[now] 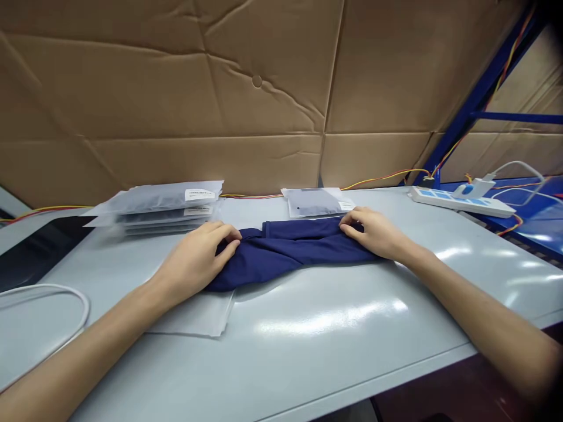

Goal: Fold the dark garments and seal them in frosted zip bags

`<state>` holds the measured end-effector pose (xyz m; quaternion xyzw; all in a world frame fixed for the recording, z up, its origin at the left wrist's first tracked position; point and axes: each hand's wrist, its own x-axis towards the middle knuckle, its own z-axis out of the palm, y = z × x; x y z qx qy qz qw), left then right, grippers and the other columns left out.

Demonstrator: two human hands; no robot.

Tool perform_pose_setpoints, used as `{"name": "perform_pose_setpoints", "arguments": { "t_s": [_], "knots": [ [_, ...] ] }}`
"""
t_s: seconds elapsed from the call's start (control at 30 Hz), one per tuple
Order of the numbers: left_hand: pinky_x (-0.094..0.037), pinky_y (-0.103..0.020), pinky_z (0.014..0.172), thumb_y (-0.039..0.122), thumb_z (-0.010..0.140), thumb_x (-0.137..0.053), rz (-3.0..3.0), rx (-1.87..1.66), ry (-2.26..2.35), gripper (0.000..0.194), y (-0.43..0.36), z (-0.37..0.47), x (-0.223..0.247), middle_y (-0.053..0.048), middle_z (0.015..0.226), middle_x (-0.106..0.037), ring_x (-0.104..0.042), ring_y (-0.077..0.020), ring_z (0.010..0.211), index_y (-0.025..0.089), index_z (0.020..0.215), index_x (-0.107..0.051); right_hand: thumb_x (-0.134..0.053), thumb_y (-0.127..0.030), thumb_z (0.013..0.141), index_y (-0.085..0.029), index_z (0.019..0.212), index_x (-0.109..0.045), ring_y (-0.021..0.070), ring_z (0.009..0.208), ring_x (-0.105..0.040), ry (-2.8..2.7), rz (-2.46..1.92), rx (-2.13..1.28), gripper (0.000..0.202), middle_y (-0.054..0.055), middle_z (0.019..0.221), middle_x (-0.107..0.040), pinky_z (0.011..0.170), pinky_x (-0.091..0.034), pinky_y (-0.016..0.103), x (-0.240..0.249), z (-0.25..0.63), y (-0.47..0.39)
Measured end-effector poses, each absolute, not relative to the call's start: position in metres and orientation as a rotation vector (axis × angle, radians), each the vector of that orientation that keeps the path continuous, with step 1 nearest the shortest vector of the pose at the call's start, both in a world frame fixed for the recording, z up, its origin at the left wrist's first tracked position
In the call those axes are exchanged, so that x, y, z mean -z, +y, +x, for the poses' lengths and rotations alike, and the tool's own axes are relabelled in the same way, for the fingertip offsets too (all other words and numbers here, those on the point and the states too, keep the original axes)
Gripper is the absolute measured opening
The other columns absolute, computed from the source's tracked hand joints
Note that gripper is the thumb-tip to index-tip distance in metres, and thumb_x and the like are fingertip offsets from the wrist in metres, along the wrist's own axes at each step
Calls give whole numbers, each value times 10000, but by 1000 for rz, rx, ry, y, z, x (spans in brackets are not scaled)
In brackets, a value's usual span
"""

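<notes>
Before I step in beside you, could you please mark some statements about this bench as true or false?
1. The left hand and the right hand both touch the navy cloth. True.
2. The power strip lies left of the stack of packets. False: it lies well to the right of it.
3. A single packet lies beyond the navy cloth, apart from the stack. True.
4. The top packet of the stack carries no label. False: a white label shows on it.
5. A white plug sits on the power strip. True.
</notes>
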<state>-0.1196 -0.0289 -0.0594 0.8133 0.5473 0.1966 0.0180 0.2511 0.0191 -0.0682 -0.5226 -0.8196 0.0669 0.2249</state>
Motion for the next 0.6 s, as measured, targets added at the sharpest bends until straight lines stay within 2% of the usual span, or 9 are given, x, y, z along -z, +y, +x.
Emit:
{"name": "perform_pose_setpoints", "arguments": {
  "t_s": [0.6],
  "knots": [
    [-469,-388,855,435,976,-401,2536,-577,1692,290,-29,-120,59,-37,1021,-699,-612,-266,1007,252,951,-624,-519,-354,920,-240,857,-664,244,925,-623,-2262,-1446,-176,195,48,945,-710,849,-476,389,69,252,20]
  ]
}}
